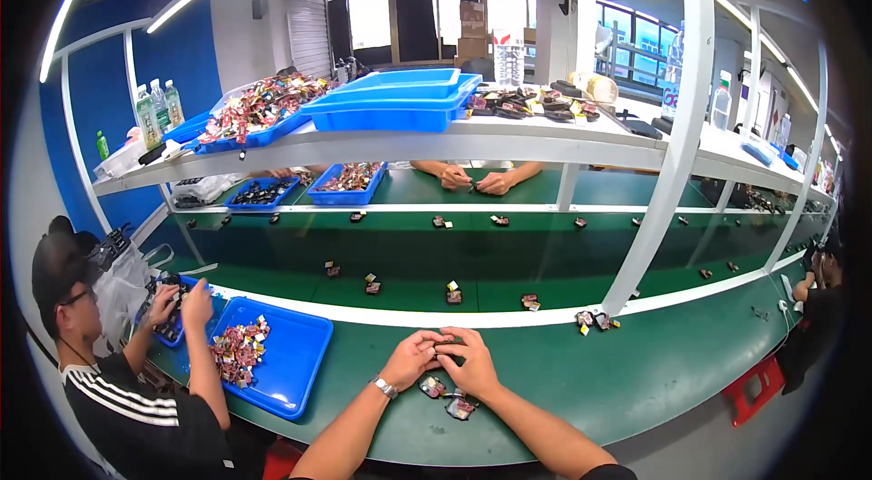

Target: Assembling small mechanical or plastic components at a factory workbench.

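Note:
My left hand (pixel 411 362) and my right hand (pixel 470 364) meet over the green bench, fingers closed together around a small dark part (pixel 443 346). Most of that part is hidden by my fingers, so its exact kind does not show. A wristwatch with a metal band (pixel 384 387) is on my left wrist. Just below my hands, two small red-and-black electronic pieces (pixel 460 407) with pale tags lie on the green bench (pixel 391 433). A cluster of similar pieces (pixel 595 323) sits farther right, along the white rail.
To the left, a blue tray (pixel 309 344) holds a heap of such pieces; a co-worker (pixel 136 371) handles parts beside it. Spaced pieces (pixel 454 294) lie on the green belt ahead. A white post (pixel 663 135) and shelf (pixel 545 148) stand in front. Another person's hands (pixel 475 180) work across.

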The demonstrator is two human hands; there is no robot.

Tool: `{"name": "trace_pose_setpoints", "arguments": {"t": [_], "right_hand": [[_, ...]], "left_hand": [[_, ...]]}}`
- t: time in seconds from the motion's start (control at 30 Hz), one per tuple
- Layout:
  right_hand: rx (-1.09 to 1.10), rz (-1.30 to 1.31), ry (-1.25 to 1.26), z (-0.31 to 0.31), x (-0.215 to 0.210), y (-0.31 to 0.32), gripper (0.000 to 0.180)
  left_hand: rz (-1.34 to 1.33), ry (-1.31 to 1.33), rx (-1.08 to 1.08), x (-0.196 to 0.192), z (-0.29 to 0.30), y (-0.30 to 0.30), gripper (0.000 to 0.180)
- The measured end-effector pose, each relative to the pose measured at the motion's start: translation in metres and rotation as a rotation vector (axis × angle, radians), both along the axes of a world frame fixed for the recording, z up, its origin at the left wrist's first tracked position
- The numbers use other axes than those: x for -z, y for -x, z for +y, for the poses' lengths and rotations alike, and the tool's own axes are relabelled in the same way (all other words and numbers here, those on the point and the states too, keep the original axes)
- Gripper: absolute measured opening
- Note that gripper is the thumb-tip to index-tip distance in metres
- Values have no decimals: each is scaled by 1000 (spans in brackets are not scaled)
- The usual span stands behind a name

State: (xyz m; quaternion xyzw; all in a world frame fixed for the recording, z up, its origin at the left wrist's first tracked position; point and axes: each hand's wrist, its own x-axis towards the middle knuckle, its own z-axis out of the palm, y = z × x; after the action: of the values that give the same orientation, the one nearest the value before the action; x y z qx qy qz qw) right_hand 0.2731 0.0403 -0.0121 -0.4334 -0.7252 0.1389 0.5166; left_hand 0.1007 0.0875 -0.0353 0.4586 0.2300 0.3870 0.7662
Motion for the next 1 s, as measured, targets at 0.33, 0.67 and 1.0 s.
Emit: {"name": "trace_pose_setpoints", "arguments": {"t": [0.33,0.67,1.0], "right_hand": [[23,-27,-7,4,-1,-1,20],[92,-9,-101,2,-10,1,14],[150,-161,-225,2,-9,5,15]], "left_hand": [[-104,-57,-47,-2,-3,-2,23],[-23,-52,-99,-4,-4,-2,27],[-48,-41,-68,2,0,-1,26]]}}
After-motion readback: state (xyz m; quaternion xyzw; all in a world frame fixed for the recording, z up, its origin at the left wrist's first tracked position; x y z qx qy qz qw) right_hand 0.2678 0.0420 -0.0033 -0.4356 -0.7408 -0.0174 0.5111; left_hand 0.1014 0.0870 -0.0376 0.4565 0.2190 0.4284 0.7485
